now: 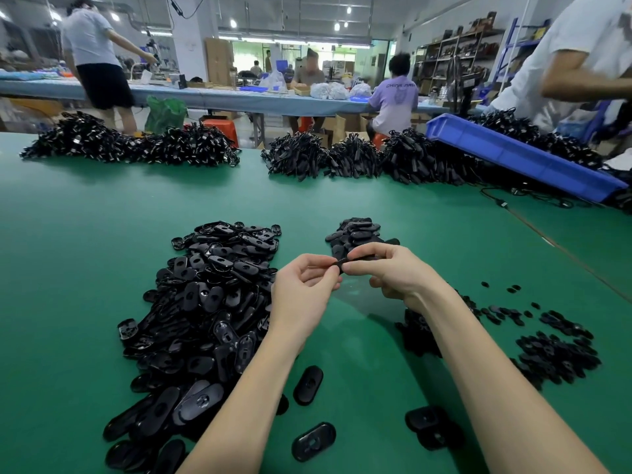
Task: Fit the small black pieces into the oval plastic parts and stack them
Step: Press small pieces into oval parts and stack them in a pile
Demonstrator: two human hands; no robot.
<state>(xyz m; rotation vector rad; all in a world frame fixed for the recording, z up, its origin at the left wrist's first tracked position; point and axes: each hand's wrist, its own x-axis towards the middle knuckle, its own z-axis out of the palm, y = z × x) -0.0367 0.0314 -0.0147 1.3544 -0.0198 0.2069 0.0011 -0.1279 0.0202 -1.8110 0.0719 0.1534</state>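
On the green table (85,268), the heap of oval plastic parts (208,302) lies at nine o'clock, the finished stack (355,234) at twelve, small black pieces (554,347) at four. Fitting is underway, I judge: both the left hand (304,285) and right hand (390,268) pinch one oval part (342,262) (edge-on). Next: seat firmly, then stack.

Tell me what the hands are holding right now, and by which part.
Both hands hold one oval plastic part above the table. The left hand pinches its near end with its fingertips; the right hand grips the rest, hiding most of it.
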